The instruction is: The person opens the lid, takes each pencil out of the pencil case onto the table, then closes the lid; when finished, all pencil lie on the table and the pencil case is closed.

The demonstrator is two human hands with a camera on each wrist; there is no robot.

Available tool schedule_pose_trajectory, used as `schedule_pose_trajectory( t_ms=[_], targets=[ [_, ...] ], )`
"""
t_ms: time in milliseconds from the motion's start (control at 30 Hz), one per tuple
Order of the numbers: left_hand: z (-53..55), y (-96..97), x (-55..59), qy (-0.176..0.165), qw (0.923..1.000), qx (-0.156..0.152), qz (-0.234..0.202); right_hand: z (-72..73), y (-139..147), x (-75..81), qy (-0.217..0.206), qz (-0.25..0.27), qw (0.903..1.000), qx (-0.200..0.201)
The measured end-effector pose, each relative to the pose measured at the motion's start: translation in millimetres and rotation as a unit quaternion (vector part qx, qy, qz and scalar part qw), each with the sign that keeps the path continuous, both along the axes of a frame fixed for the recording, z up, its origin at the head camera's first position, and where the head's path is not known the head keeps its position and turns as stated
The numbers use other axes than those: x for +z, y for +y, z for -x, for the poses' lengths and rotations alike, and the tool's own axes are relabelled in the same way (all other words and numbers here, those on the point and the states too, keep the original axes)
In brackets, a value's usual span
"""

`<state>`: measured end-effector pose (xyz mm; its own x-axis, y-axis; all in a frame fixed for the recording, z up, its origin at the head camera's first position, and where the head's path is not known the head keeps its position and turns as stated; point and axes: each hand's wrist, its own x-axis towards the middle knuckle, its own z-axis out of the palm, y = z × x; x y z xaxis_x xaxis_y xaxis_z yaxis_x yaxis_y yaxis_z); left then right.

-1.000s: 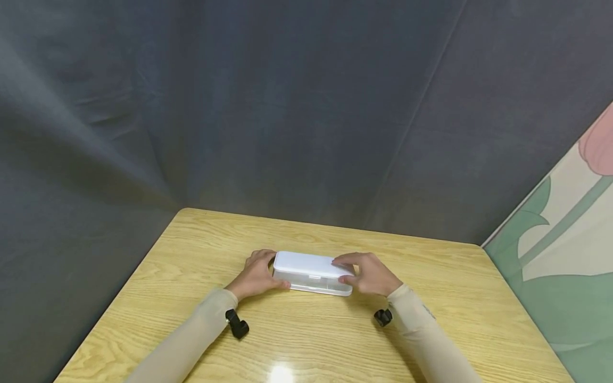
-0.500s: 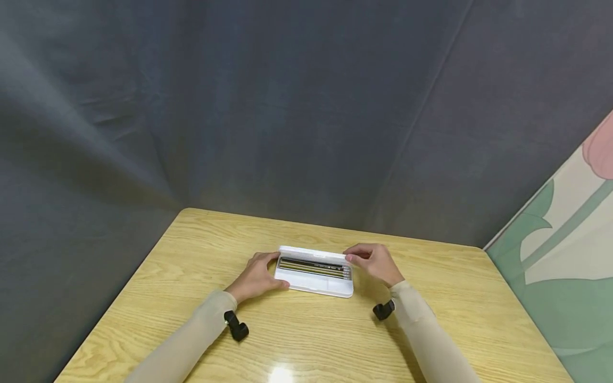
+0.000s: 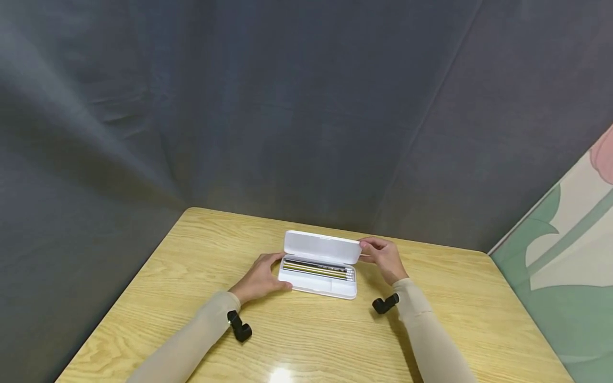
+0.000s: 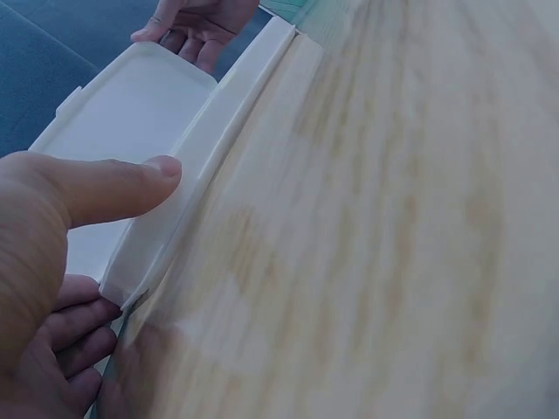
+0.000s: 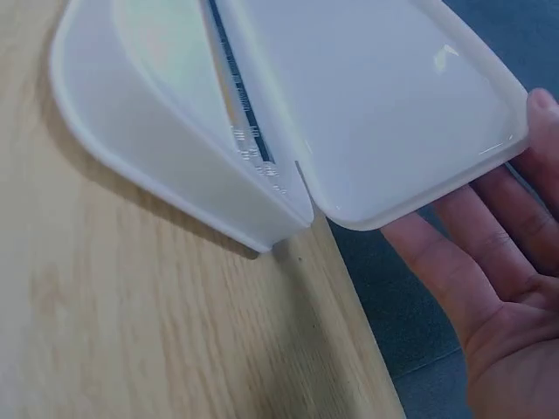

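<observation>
Lid (image 3: 322, 246) swung higher, right hand (image 3: 384, 259) pinching its right end; left hand (image 3: 258, 277), gripping the case (image 3: 317, 291), should brace steadily.

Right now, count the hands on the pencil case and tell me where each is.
2: the left hand grips the left end of the pencil case; the right hand holds the open lid at its right end. No other hand shows.
</observation>
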<state>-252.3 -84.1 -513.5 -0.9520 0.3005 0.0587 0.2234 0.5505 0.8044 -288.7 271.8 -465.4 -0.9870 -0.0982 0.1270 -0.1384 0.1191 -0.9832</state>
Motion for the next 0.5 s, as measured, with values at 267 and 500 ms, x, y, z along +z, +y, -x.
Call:
schedule_pose_trajectory(
  t_ms=[267,500],
  targets=[
    [1.3,-0.2,0.0,0.006,1.0000,-0.008,0.000,7.5,1,-9.4,-0.009,0.083,0.9962,-0.024],
    [1.2,-1.5,3.1,-0.001,0.9999,-0.007,0.010,17.2,-1,-13.3,-0.046,0.050,0.9960,-0.059]
  ],
)
